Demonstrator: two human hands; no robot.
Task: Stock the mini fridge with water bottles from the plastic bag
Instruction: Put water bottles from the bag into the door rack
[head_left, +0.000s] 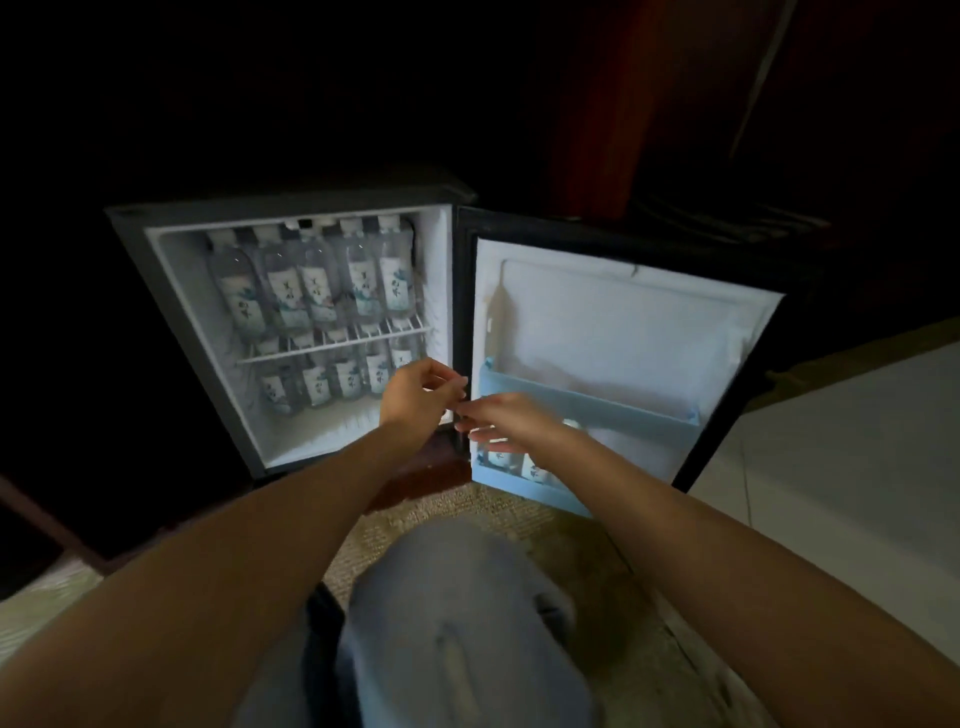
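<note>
The black mini fridge (171, 291) stands open on the floor. Several labelled water bottles (306, 280) stand on its wire shelf (363, 340), and several more (332, 382) stand below it. Its door (623, 322) hangs open to the right, with a pale blue door bin (597, 410) holding a few bottles (535, 467) low down. My left hand (415, 389) hovers in front of the fridge's right edge, fingers loosely curled around nothing I can make out. My right hand (498, 421) reaches toward it with relaxed fingers, fingertips nearly touching. No plastic bag is in sight.
My knee in light blue trousers (457, 613) fills the lower middle, over a woven mat (519, 519). Pale floor tiles (831, 447) lie to the right. The surroundings above and left of the fridge are dark.
</note>
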